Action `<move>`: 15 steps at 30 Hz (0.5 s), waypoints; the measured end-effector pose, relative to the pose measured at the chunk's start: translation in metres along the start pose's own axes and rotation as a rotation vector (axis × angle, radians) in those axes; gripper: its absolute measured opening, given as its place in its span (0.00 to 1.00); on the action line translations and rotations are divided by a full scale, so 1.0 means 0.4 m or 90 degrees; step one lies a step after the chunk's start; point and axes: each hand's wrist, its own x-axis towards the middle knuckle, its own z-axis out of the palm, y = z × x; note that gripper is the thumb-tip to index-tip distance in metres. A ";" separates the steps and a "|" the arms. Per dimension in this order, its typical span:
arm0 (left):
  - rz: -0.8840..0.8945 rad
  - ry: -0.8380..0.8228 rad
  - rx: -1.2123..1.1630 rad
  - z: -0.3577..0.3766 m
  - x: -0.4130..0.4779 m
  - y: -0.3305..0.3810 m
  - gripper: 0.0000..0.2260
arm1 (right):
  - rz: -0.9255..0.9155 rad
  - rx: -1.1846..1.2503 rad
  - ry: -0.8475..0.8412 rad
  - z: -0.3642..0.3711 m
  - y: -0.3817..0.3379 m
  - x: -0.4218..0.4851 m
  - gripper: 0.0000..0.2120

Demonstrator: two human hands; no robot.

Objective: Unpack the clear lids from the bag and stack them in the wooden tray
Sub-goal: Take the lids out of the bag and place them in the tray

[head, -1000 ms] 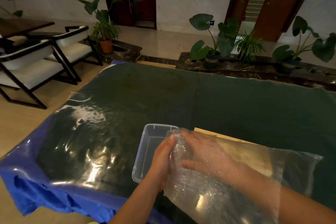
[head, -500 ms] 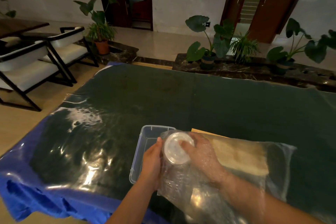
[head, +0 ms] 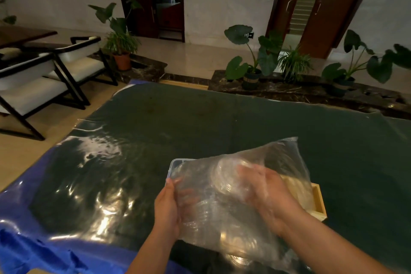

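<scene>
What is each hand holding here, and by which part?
The left hand grips the clear plastic bag at its near-left edge. The right hand is inside the bag, closed around the clear lids; the exact grip point is blurred.

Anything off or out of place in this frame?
Nothing spilled or damaged. The clear plastic bag is held up by the left hand and right hand, covering most of the wooden tray and the clear bin. The table's plastic cover is wrinkled.

Clear film, pale wood, glossy sheeting

The bag (head: 262, 184) is thin, crinkled, shiny plastic; the tray (head: 319, 203) is matt pale wood; the table (head: 200, 122) cover is dark under wrinkled glossy film.
</scene>
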 end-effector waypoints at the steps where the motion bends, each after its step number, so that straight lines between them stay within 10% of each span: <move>1: -0.006 0.002 -0.005 -0.002 0.002 0.003 0.24 | 0.009 0.010 -0.011 -0.005 -0.013 -0.009 0.09; 15: -0.081 0.036 -0.143 -0.043 0.036 0.043 0.34 | -0.157 0.091 -0.040 -0.165 -0.201 -0.097 0.12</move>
